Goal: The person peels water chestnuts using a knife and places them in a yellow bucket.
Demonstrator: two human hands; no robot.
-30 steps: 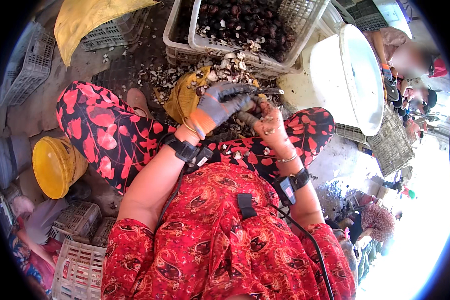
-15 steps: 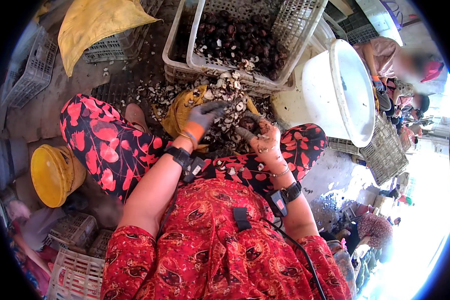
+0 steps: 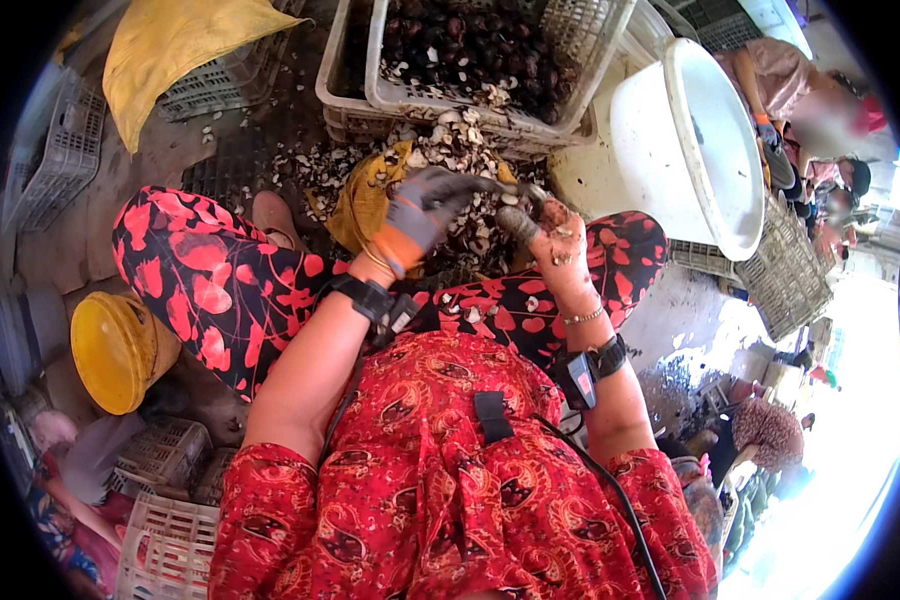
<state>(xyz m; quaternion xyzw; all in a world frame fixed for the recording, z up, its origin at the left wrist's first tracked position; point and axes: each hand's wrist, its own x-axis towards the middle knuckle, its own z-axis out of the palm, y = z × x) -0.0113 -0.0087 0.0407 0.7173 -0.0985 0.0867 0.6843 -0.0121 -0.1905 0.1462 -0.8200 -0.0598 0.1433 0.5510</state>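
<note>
1. We see a loose heap of pieces [image 3: 452, 145] in front of our hands, below the light plastic crate [image 3: 592, 35]; they are small, thin, curved and mostly cream-white, with dark brown bits mixed through.
2. In the crate we see dark, rounded lumps [image 3: 470, 48], brown to nearly black and slightly glossy, with a few pale flakes among them.
3. Our left hand [image 3: 425, 212], in a grey glove with an orange cuff, reaches over the heap; its fingers are bent and point toward the right hand, and we cannot tell whether its grip is spread or pinching something.
4. Our right hand [image 3: 558, 245], with specks on its skin and a dull covering on the thumb, curls just beside the left fingertips; we cannot tell its grip either, since whatever lies between the hands is too small and dark to make out.
5. Our gloved hand hides part of the heap and of the yellow sacking [image 3: 362, 205] beside it.
6. The upper edge cuts off the crate's far end.
</note>
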